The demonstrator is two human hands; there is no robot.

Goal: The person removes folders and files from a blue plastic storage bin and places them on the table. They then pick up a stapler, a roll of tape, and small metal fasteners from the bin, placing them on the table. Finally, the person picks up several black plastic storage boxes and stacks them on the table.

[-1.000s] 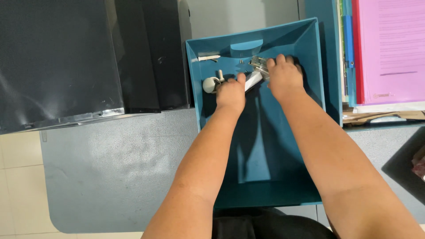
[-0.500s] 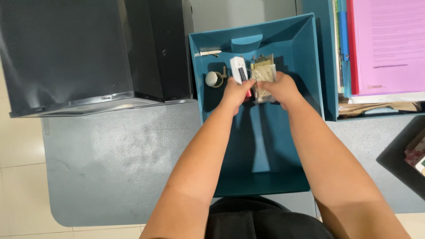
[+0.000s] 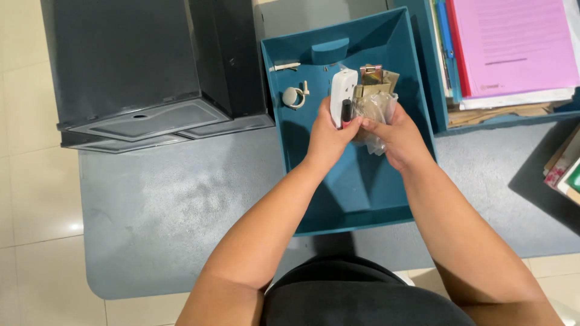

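Note:
My left hand (image 3: 327, 137) grips a white oblong device (image 3: 342, 96) with a small dark and red part at its lower end, lifted above the teal box (image 3: 362, 199). Right beside it, my right hand (image 3: 399, 137) holds a crumpled clear plastic bag (image 3: 376, 111) with brass-coloured metal hardware (image 3: 376, 79) sticking out at the top. Both hands touch at the fingertips over the box's middle. On the box floor at the far left lie a small white round knob (image 3: 292, 96) and a thin white stick (image 3: 285, 66).
A black cabinet-like unit (image 3: 145, 66) stands on the grey table (image 3: 181, 199) left of the box. Another teal tray (image 3: 501, 118) at the right holds pink paper (image 3: 513, 42) and folders. Books (image 3: 565, 163) lie at the far right edge.
Both hands went from reaching at the box's far end to lifting the white device and the bag up and toward me. The view also shifted back.

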